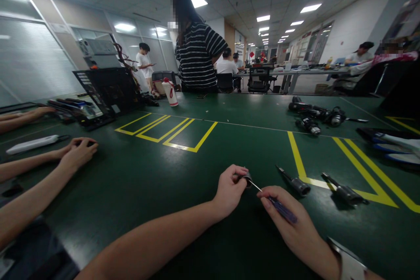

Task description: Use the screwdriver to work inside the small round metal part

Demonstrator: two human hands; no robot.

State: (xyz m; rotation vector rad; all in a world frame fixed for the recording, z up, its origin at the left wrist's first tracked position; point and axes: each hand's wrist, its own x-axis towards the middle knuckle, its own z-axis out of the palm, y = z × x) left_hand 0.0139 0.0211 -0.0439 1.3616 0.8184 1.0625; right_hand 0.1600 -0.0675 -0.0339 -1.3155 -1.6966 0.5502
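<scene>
Screwdriver (279, 208): pinched in right hand (295, 227), tip at small part (246, 179).
Left hand (229, 190): pinches small part.
Risk: tip could slip if either pinch loosens.

Small dark round part (246, 179), gripped and lifted; blue-handled screwdriver (281, 210) slants up-left, its thin tip at the part.

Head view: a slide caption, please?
Left hand pinches a small round part; right hand sets a purple-handled screwdriver against it.

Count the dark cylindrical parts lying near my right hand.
2: the near cylinder at the yellow line, the far cylinder right of it. Others farther back may be hidden.
</scene>
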